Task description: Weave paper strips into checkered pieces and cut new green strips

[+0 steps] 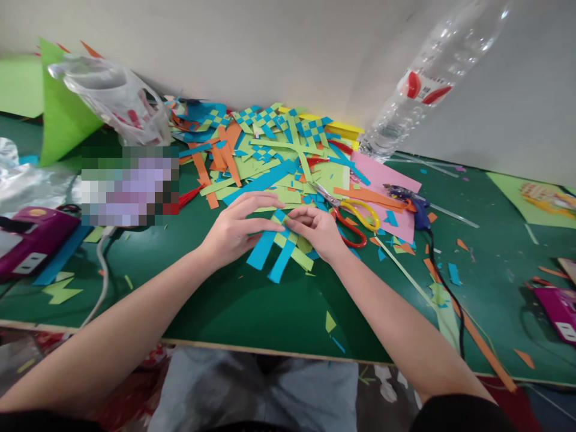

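Both my hands rest on a small weave of blue and light-green paper strips (282, 249) lying on the green table (252, 306). My left hand (236, 228) lies over the weave's left side, fingers stretched toward the middle and pressing the strips down. My right hand (317, 231) has its fingers curled, pinching a strip at the weave's centre. Loose blue strip ends stick out toward me below the hands.
A heap of woven mats and paper scraps (274, 144) lies behind the hands. Scissors with red and yellow handles (353, 216) sit just right of my right hand. A glue gun (411, 204), pink paper, a plastic bottle (432, 78), a plastic bag (117, 102) and magenta boxes (31, 240) surround.
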`<action>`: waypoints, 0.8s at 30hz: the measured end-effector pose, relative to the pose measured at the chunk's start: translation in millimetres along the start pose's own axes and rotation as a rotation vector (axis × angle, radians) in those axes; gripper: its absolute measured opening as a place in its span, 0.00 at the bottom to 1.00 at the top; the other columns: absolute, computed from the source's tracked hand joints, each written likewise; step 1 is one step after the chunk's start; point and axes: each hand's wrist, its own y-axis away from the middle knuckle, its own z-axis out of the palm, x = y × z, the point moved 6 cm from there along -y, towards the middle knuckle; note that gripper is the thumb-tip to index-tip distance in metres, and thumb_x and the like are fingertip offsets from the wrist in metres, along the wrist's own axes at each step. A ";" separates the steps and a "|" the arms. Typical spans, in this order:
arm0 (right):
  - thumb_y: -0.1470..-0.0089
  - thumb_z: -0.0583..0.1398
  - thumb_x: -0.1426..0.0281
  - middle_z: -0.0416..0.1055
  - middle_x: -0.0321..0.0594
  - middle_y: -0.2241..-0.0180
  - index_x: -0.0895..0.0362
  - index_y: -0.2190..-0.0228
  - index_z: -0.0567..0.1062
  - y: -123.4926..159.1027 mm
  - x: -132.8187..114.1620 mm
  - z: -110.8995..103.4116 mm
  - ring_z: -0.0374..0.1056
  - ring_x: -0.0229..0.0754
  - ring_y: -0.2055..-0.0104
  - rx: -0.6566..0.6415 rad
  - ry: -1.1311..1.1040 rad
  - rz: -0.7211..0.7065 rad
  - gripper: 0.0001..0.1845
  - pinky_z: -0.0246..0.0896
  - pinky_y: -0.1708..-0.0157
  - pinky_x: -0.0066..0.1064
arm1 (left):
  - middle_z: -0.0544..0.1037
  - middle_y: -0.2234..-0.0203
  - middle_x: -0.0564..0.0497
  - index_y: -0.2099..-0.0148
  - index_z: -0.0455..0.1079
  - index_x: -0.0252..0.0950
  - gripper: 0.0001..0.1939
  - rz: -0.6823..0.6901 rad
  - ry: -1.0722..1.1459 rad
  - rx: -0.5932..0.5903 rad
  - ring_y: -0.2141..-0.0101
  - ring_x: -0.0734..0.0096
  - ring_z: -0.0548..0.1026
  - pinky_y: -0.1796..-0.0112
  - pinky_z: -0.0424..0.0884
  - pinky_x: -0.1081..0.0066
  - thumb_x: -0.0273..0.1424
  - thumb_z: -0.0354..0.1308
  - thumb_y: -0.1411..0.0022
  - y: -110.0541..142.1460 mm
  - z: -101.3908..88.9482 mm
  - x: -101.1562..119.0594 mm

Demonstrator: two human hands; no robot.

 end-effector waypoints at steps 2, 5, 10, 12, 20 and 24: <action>0.56 0.69 0.56 0.76 0.35 0.74 0.55 0.68 0.76 0.1 0.7 2.4 0.71 0.35 0.73 -0.034 0.058 -0.001 0.18 0.67 0.72 0.29 | 0.79 0.55 0.46 0.65 0.78 0.44 0.09 -0.061 0.060 -0.007 0.48 0.58 0.74 0.47 0.69 0.55 0.38 0.59 0.36 -1.3 0.5 -0.5; 0.52 0.66 0.53 0.76 0.35 0.72 0.55 0.68 0.77 -0.6 0.3 2.9 0.71 0.36 0.72 -0.029 0.067 -0.016 0.18 0.68 0.69 0.31 | 0.81 0.58 0.45 0.65 0.78 0.40 0.10 -0.222 0.137 0.018 0.51 0.58 0.76 0.47 0.71 0.57 0.40 0.61 0.39 1.4 0.5 -6.5; 0.48 0.59 0.46 0.77 0.39 0.67 0.52 0.65 0.76 0.5 -10.4 -6.1 0.75 0.43 0.62 0.067 -0.006 -0.139 0.23 0.71 0.60 0.38 | 0.82 0.64 0.50 0.60 0.77 0.37 0.15 -0.641 0.175 0.146 0.63 0.63 0.79 0.59 0.75 0.66 0.43 0.63 0.43 17.1 -3.8 -30.9; 0.43 0.55 0.47 0.77 0.40 0.65 0.52 0.62 0.76 3.4 -18.0 -12.8 0.74 0.43 0.61 0.127 0.003 -0.193 0.23 0.71 0.60 0.39 | 0.81 0.68 0.50 0.63 0.76 0.35 0.17 -0.732 0.238 0.158 0.67 0.65 0.78 0.65 0.74 0.69 0.45 0.64 0.45 20.6 -3.2 -36.7; 0.45 0.62 0.57 0.76 0.40 0.60 0.51 0.58 0.72 28.3 -64.5 -18.8 0.72 0.42 0.57 0.295 0.275 -0.390 0.15 0.67 0.52 0.40 | 0.77 0.77 0.54 0.70 0.75 0.36 0.16 -0.730 0.189 0.063 0.74 0.70 0.74 0.72 0.71 0.71 0.46 0.64 0.45 18.4 0.0 -32.1; 0.48 0.65 0.59 0.77 0.38 0.64 0.53 0.64 0.75 34.9 -64.7 -1.1 0.73 0.43 0.59 0.201 0.439 -0.289 0.13 0.67 0.54 0.39 | 0.83 0.64 0.49 0.60 0.79 0.37 0.18 -0.707 0.343 0.006 0.64 0.63 0.79 0.61 0.75 0.67 0.45 0.66 0.46 16.2 7.9 -26.0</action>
